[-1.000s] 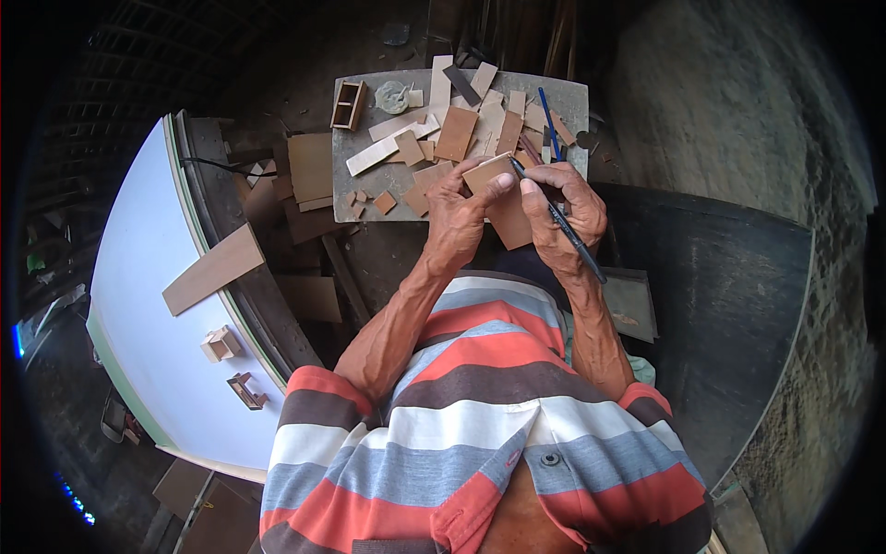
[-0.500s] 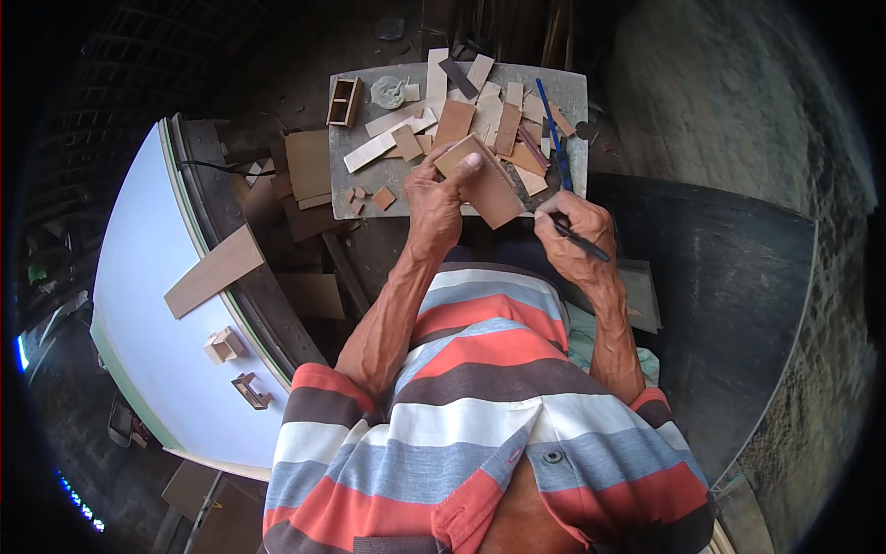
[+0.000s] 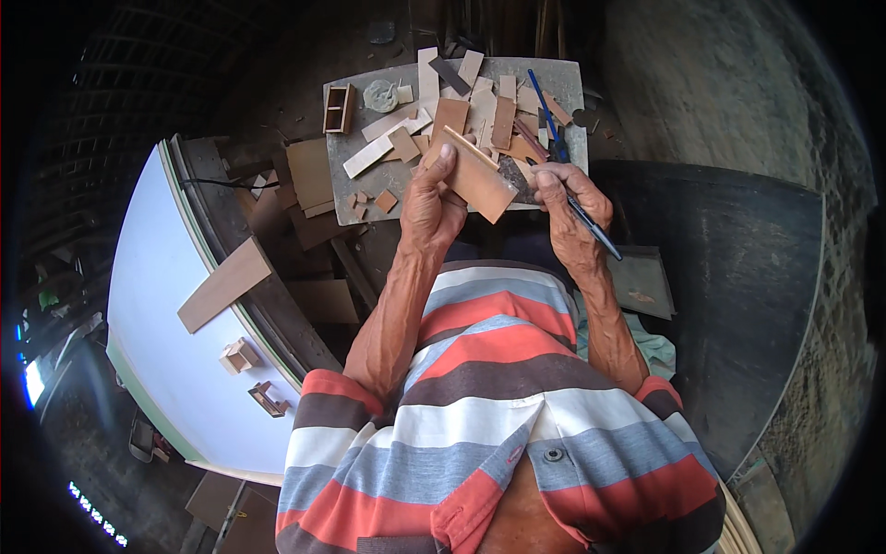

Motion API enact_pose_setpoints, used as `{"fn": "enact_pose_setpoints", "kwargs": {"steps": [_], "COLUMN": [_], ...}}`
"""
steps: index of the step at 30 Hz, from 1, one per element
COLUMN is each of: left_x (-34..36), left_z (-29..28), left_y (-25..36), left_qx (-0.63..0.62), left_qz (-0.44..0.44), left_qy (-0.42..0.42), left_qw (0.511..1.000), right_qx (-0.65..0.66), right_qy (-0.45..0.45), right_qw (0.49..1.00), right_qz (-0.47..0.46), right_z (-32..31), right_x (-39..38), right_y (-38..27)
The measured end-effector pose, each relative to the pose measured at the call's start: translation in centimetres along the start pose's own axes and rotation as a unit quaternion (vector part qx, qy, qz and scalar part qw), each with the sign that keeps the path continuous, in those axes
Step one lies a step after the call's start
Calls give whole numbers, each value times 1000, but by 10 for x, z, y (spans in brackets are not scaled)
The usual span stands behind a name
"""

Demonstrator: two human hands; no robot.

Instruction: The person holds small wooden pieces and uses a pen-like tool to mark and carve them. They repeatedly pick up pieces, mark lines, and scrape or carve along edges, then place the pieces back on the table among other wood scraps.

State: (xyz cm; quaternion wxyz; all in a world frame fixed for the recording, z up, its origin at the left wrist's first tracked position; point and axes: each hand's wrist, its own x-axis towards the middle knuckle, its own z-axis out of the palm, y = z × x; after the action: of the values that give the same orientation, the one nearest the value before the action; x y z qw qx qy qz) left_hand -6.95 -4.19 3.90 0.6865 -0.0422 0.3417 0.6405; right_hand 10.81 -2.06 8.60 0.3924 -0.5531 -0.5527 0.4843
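My left hand grips a thin brown wooden board at its left edge, thumb on top. A narrow pale wood strip runs along the board's far edge. To the right of the board, my right hand is closed around a slim dark pen. The pen's rear end points down and to the right, past the hand. Its tip lies near the fingertips and is too small to make out. Board and right hand are apart.
Beyond my hands a low grey table bears many wood offcuts, a small open wooden box, a round clear container and a long blue tool. At left, a white panel carries a plank and two small wooden frames.
My left hand has turned the board, so its strip-edged side shows more. My right hand has moved slightly up, and the pen has swung to a steeper slant.
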Motion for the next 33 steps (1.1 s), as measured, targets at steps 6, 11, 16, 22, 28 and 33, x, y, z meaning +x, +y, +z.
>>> {"fn": "enact_pose_setpoints", "kwargs": {"steps": [6, 11, 16, 22, 28, 33], "left_x": [2, 5, 7, 4, -8, -12], "left_z": [6, -1, -16, -14, -18, -17], "left_y": [-4, -3, 1, 0, 4, 8], "left_qx": [50, 17, -52, 23, 83, 52], "left_qz": [65, 36, 31, 32, 1, 6], "left_qy": [23, 33, 66, 147, 184, 216], "left_qw": [996, 999, 996, 988, 979, 975], "right_qx": [31, 34, 182, 48, -74, -194], "right_qy": [-33, -18, 25, 44, 25, -1], "right_qw": [999, 998, 981, 995, 996, 979], "right_qz": [-2, 39, 55, 72, 48, -62], "right_z": [16, 14, -2, -16, -4, -8], "right_x": [-3, -1, 1, 38, 70, 82], "right_y": [2, 6, 19, 107, 192, 193]}}
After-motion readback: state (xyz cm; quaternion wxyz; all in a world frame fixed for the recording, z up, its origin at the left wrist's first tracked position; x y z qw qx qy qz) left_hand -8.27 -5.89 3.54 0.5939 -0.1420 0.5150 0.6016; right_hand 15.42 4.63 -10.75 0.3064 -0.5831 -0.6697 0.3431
